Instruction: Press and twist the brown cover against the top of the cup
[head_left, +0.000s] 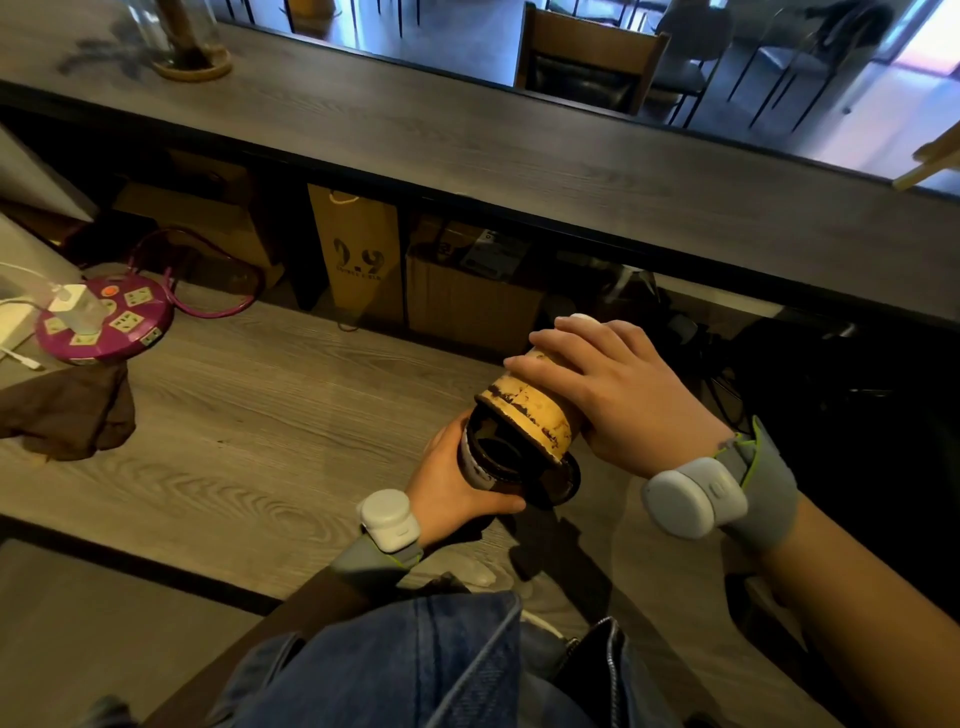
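we see left hand (457, 483) curled round the dark lidded cup (498, 467), right hand (618, 395) gripping the stained yellow paper cup (524, 410) tilted onto it, both held above the grey wood-grain floor (260, 415).

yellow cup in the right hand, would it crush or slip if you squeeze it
The yellow cup looks like thin paper, so it would probably dent under a firm squeeze. It seems light: the right hand holds it tilted with loosely laid fingers. Dark smears on its wall may make it a little slippery. The left hand grips a dark-rimmed cup below.
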